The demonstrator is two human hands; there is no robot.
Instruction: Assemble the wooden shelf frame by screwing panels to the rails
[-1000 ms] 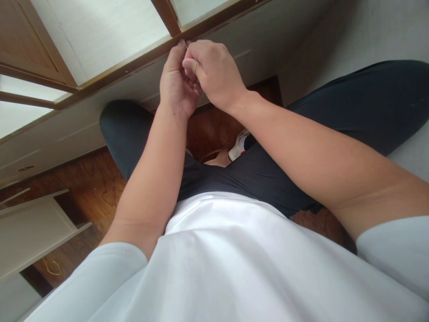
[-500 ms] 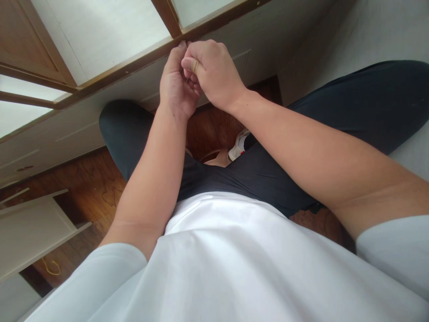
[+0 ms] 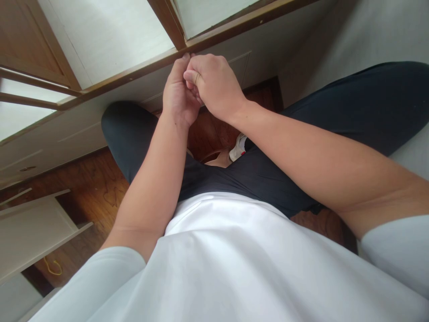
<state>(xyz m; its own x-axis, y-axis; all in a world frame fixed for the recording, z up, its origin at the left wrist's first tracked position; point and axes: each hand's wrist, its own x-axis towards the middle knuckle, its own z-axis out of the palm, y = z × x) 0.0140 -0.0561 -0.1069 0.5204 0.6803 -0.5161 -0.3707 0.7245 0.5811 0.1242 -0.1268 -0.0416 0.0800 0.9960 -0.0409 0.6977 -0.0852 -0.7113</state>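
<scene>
My left hand (image 3: 179, 100) and my right hand (image 3: 214, 85) are pressed together in front of me, just below a brown wooden frame rail (image 3: 134, 71). The left fingertips pinch upward close to the rail's edge. My right hand curls over the left fingers, thumb tucked in. Nothing shows between the fingers; whatever they pinch is hidden. Below the hands are my legs in dark trousers (image 3: 124, 129) and my white shirt (image 3: 234, 259).
White panels sit behind the wooden frame. A cream wall with moulding (image 3: 67, 138) meets a dark wood floor (image 3: 90, 183). A white board or drawer part (image 3: 30, 232) lies at lower left, with a yellow cord (image 3: 50, 267) beside it. A white sock (image 3: 238, 148) shows between my legs.
Both hands sit slightly lower in the picture, still pressed together near the rail. The view has tipped a little; the grip looks the same.
</scene>
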